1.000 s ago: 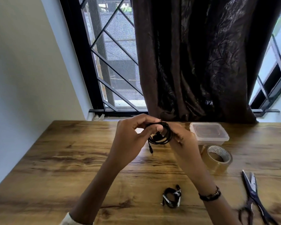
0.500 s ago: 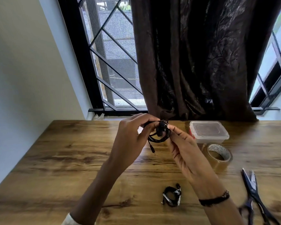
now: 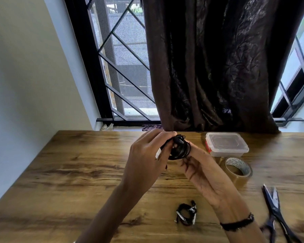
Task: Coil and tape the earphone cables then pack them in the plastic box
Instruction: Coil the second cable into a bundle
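both hands hold a black cable coil (image 3: 180, 148) above mid tabletop (image 3: 77, 172): left hand (image 3: 146, 160) pinches it, right hand (image 3: 200, 170) curls under it. taped coil (image 3: 186, 214) lies near the front edge; box (image 3: 226, 144), tape (image 3: 238, 170), scissors (image 3: 274, 209) crowd the right.

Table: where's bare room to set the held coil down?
The table shows bare wood left of the left hand, out to its left edge. The right side is crowded: plastic box, tape roll, scissors, and a taped coil near the front.
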Motion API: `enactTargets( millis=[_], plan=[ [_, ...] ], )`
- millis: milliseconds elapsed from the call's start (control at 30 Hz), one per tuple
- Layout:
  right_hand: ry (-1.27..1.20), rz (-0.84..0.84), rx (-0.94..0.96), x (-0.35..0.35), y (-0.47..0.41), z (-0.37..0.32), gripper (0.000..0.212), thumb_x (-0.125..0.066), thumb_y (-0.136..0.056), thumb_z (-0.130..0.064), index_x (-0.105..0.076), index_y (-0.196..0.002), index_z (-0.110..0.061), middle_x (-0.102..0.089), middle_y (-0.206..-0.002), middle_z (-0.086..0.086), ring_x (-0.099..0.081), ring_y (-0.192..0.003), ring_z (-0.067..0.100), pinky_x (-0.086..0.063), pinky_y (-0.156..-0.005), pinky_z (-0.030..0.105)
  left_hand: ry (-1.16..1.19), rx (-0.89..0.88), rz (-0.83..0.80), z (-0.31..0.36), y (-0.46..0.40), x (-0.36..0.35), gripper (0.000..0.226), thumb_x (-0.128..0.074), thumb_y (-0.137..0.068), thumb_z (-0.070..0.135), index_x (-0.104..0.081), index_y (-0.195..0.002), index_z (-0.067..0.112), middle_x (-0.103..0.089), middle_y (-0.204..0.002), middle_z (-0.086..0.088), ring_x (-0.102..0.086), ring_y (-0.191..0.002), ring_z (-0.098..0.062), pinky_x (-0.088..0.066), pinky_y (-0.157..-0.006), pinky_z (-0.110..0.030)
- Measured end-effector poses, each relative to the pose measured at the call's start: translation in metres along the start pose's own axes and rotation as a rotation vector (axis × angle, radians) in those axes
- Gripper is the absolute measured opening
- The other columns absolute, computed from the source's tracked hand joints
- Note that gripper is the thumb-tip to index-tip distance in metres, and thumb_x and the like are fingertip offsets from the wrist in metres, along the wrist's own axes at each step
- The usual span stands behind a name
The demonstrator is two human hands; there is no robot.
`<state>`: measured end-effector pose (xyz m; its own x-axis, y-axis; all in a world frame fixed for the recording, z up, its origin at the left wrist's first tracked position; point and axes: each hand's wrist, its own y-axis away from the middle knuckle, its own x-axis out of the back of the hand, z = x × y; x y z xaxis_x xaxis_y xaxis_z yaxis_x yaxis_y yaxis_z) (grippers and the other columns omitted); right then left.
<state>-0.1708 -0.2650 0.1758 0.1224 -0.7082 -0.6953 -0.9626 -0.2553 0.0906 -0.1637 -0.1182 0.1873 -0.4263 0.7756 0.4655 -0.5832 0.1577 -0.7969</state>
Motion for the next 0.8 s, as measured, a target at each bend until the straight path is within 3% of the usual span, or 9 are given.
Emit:
enactTargets(
  millis=[133, 200, 267, 367, 500, 667, 800],
  plan=[
    [0.011, -0.037, 0.038, 0.0009, 0.0035, -0.0068, 0.034, -0.057, -0.083, -0.011, -0.062, -0.116, -0.009, -0.070, -0.094, 0.008, -0.066, -0.078, 0.011, -0.056, -0.069, 0.021, -0.043, 0.019, 0.016, -0.0030, 0.0024, -0.0037, 0.015, -0.068, -0.084, 0.007, -0.072, -0.098, 0.003, -0.071, -0.089, -0.004, -0.066, -0.080, -0.019, -0.052, -0.072, -0.027],
    [0.078, -0.044, 0.045, 0.0004, 0.0027, -0.0093, 0.032, -0.049, -0.086, -0.005, -0.058, -0.116, -0.013, -0.067, -0.098, 0.013, -0.063, -0.081, 0.015, -0.053, -0.074, 0.024, -0.073, 0.024, 0.022, -0.0049, 0.0019, -0.0046, 0.015, -0.068, -0.084, 0.007, -0.072, -0.098, 0.004, -0.071, -0.089, -0.004, -0.065, -0.079, -0.018, -0.050, -0.072, -0.025],
    [0.280, -0.039, 0.078, -0.0001, 0.0035, -0.0096, 0.044, -0.040, -0.091, 0.012, -0.057, -0.115, -0.020, -0.065, -0.104, 0.015, -0.064, -0.085, 0.015, -0.052, -0.079, 0.023, -0.091, 0.026, 0.009, -0.0050, 0.0007, -0.0050, 0.018, -0.062, -0.086, 0.012, -0.072, -0.099, 0.005, -0.071, -0.089, -0.005, -0.064, -0.079, -0.018, -0.050, -0.072, -0.023],
    [0.632, -0.133, 0.215, 0.0002, 0.0086, -0.0048, 0.064, -0.059, -0.081, 0.019, -0.054, -0.124, -0.028, -0.068, -0.112, 0.004, -0.064, -0.100, 0.012, -0.051, -0.093, 0.028, -0.074, 0.046, -0.021, -0.0061, -0.0017, -0.0057, 0.018, -0.064, -0.081, 0.008, -0.073, -0.097, 0.006, -0.071, -0.087, -0.003, -0.064, -0.076, -0.016, -0.051, -0.068, -0.026],
    [0.659, -0.049, 0.354, -0.0038, 0.0069, -0.0019, 0.056, -0.068, -0.076, 0.017, -0.060, -0.116, -0.021, -0.067, -0.106, 0.017, -0.066, -0.095, 0.018, -0.055, -0.088, 0.029, -0.047, 0.059, -0.065, -0.0055, -0.0026, -0.0059, 0.020, -0.071, -0.076, 0.000, -0.073, -0.094, 0.008, -0.069, -0.083, -0.001, -0.063, -0.072, -0.013, -0.051, -0.066, -0.026],
    [0.632, -0.080, 0.385, -0.0017, 0.0050, -0.0046, 0.042, -0.073, -0.070, 0.009, -0.068, -0.102, -0.017, -0.072, -0.102, 0.002, -0.069, -0.098, 0.020, -0.056, -0.085, 0.026, 0.026, 0.064, -0.040, -0.0060, -0.0062, -0.0006, 0.020, -0.073, -0.076, -0.002, -0.074, -0.094, 0.008, -0.070, -0.083, 0.001, -0.056, -0.075, 0.001, -0.044, -0.072, -0.007],
    [0.617, -0.104, 0.334, 0.0021, 0.0035, -0.0077, 0.037, -0.075, -0.067, -0.004, -0.071, -0.097, -0.025, -0.072, -0.100, 0.000, -0.069, -0.097, 0.017, -0.056, -0.084, 0.025, -0.025, 0.039, -0.051, -0.0039, -0.0053, -0.0004, 0.017, -0.071, -0.078, 0.005, -0.075, -0.095, 0.008, -0.071, -0.084, -0.002, -0.063, -0.074, -0.011, -0.052, -0.065, -0.023]
  ],
)
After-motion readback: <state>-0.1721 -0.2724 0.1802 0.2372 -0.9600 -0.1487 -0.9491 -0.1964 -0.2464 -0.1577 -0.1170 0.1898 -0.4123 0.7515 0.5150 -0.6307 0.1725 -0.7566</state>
